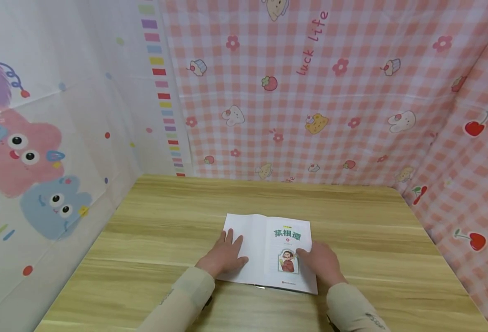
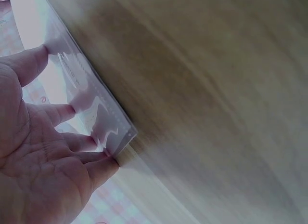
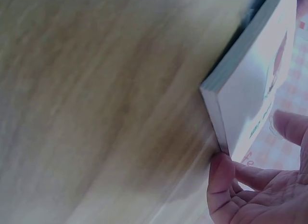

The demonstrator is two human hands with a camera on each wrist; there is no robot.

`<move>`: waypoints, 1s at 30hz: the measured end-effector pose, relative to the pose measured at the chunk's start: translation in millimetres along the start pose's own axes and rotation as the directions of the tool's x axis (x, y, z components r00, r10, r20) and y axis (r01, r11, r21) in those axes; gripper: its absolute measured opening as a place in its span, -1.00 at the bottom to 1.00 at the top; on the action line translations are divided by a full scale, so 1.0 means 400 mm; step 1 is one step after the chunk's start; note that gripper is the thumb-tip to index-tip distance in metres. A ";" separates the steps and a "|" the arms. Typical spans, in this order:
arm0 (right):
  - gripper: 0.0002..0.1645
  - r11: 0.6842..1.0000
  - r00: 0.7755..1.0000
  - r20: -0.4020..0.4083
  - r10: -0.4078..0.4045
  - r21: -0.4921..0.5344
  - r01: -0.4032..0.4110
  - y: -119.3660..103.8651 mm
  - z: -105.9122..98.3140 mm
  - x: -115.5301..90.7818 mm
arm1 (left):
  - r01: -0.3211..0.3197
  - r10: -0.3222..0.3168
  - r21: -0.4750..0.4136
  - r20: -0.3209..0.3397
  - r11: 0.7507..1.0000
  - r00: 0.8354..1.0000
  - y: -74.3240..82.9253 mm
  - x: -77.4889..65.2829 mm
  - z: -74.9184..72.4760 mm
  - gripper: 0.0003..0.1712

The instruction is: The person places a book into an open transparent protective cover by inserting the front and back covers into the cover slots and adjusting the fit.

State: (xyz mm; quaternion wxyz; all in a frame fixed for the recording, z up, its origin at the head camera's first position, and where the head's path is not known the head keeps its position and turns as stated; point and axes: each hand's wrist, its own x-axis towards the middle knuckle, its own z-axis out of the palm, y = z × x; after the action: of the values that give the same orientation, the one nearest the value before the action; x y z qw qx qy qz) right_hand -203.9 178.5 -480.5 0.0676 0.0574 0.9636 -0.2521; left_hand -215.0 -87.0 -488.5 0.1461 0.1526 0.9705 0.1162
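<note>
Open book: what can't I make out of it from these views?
Head view: underside of the book, hidden by its pages.
Head view: bottom line of print, too small.
Head view: left page under the left hand, hidden by it.
Right wrist view: book's end, cut by the top edge.

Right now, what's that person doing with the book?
A person has both hands on an open book lying on a wooden table. Their left hand is spread on the blank left-hand page, and their right hand is at the right edge, with its thumb over the other page. That page has big green writing and a little picture of someone in red. Whether the right hand is gripping the edge or just touching it, I can't tell.
</note>
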 end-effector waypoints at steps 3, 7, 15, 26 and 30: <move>-0.43 0.998 0.999 0.022 0.037 0.043 -0.038 -0.001 -0.006 0.000 | -0.011 0.011 0.005 -0.006 1.000 1.000 -0.002 -0.001 0.000 -0.21; -0.50 0.995 0.997 0.030 0.070 0.070 -0.072 -0.007 -0.014 -0.003 | -0.015 0.015 0.010 -0.009 1.000 1.000 -0.004 0.000 0.004 -0.21; -0.51 0.987 0.995 0.022 0.093 0.131 -0.095 -0.010 -0.024 -0.007 | -0.008 0.008 0.022 -0.008 1.000 1.000 -0.002 0.005 0.013 -0.20; -0.42 0.936 0.982 0.088 0.170 0.297 -0.188 0.007 -0.014 0.005 | 0.026 -0.026 0.000 0.012 1.000 1.000 -0.002 0.010 0.013 -0.18; -0.38 0.914 0.977 0.111 0.183 0.347 -0.211 0.010 -0.012 0.008 | 0.021 -0.021 0.001 0.009 1.000 1.000 -0.002 0.009 0.012 -0.19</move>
State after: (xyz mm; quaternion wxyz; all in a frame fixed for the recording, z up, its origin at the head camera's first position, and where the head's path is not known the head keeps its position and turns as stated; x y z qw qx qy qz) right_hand -206.9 184.8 -478.8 0.1179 0.1559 0.8878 -0.4168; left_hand -216.9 -85.7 -494.3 0.1515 0.1430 0.9714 0.1136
